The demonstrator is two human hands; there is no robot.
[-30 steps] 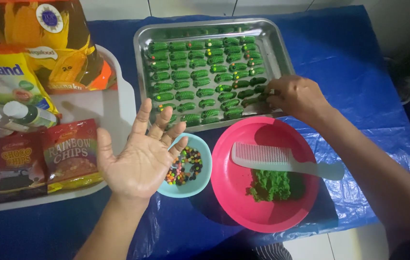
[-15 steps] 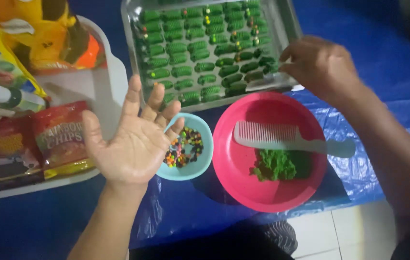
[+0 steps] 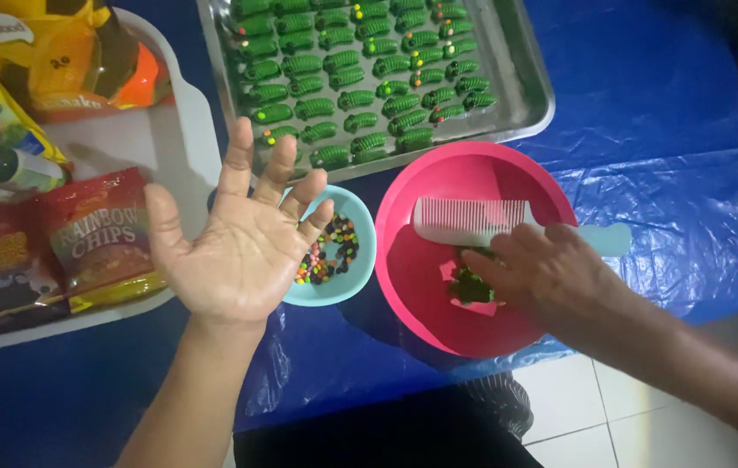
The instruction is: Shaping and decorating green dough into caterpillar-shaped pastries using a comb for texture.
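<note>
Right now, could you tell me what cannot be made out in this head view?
- Green dough in the pink bowl: mostly covered by the right hand; whether the fingers grip it is unclear.
- Small blue bowl: its left part is hidden behind the left hand.
- Metal tray: its far rows are cut off by the top edge.
- White tray: its packets run off the left edge.
</note>
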